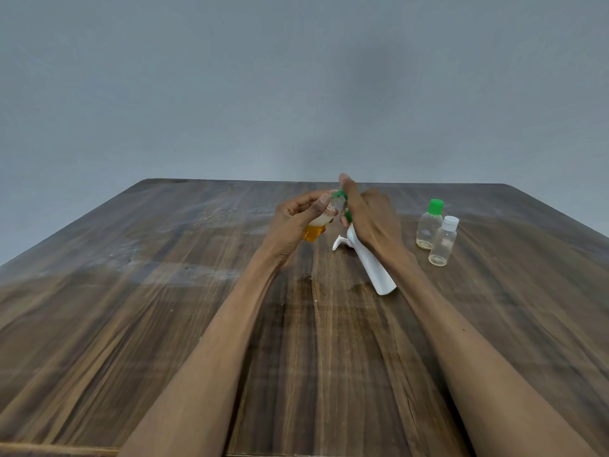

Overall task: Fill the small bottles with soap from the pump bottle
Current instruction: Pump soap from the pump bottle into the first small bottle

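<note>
My left hand [298, 214] grips a small clear bottle [318, 227], tilted, with amber soap in its lower part. My right hand [369, 216] pinches a green cap [339, 193] at that bottle's mouth. The white pump bottle [372, 268] stands just behind and below my right hand, its spout [339, 242] pointing left; its top is hidden by the hand. At the right stand two small clear bottles, one with a green cap [429, 225] and one with a white cap [444, 242], both looking empty.
The dark wooden table [164, 308] stretches wide to the left and toward me. Small wet spots [306, 277] lie near the pump bottle's base. A plain grey wall rises behind the far edge.
</note>
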